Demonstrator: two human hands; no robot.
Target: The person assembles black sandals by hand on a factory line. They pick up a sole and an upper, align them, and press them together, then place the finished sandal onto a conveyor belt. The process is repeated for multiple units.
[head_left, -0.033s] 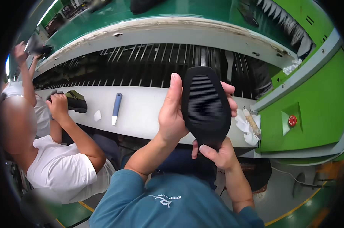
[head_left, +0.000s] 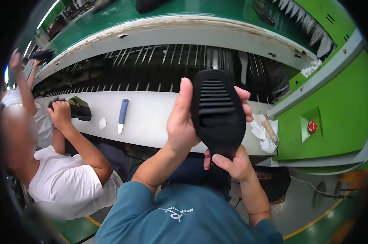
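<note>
A black shoe (head_left: 218, 106) is held up in front of me with its ridged sole facing the camera. Its upper is hidden behind the sole. My left hand (head_left: 183, 122) wraps the wide front part, thumb along the left edge and fingertips showing past the right edge. Lower down, my right hand (head_left: 235, 162) grips the narrow end, its thumb on the near side. To the left, on the white ledge (head_left: 151, 118), lie a blue-handled tool (head_left: 123, 114) with a pale tip and a small white scrap (head_left: 102, 123).
A co-worker in white at the left has a hand (head_left: 61, 114) on a dark and olive shoe (head_left: 79, 108). Behind the ledge runs a slatted roller bed (head_left: 151, 67). A green machine (head_left: 330, 126) with a red button (head_left: 312, 126) stands right, near crumpled white paper (head_left: 267, 144).
The whole view has shifted very slightly. Both hands keep the same grip on the shoe.
</note>
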